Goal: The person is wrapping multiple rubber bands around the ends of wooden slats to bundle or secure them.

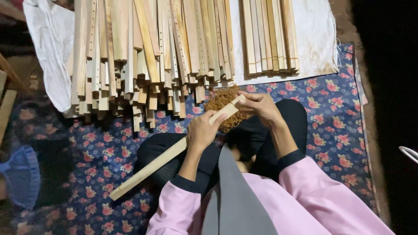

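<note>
The left hand [201,130] gripped the middle of a long wooden slat [167,153] slanting across the lap; the right hand [257,106] pinched its upper end above a heap of rubber bands [220,101], near stacked slats [152,56].

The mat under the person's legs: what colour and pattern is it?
The mat is dark blue with pink and red flowers, seen in the head view.

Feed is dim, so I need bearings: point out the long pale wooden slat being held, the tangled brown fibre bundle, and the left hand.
Long pale wooden slat [150,167], head view, mid-length.
Tangled brown fibre bundle [220,99], head view, upper part.
Left hand [202,130], head view, back of hand.
</note>
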